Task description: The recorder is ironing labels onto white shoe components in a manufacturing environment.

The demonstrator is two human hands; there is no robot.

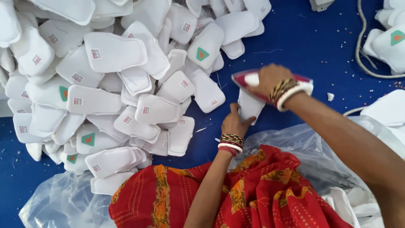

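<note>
Your right hand (270,79) is wrapped over the top of a red & white iron (247,80), fingers curled round the handle so the grip itself is hidden; only the pointed nose and a strip of the back edge show past your knuckles and bangles. The iron sits on a white padded piece (249,107), covering its upper part, so you can't see how far the piece runs underneath. Your left hand (234,122) is pressed on the lower left edge of that same piece, fingers bent, thumb side toward the iron; whether it pinches the fabric or just pins it flat is hard to tell from this angle. Both lie on the blue work surface (295,38).

Left of your hands, a big heap of white padded pieces (109,76) w/ small red or green labels; it runs off the top & left edges, and many pieces are buried under others. Nearest ones lie just beside your left hand. More white pieces (390,42) at the top right corner, cut off by the frame. A pale cord (360,46) curves down the right side, its ends out of view. Clear plastic sheet (303,143) spreads under your arms, partly hidden by your red patterned garment (253,190). A grey object (320,4) at the top edge is mostly cut off, can't say what it is
</note>
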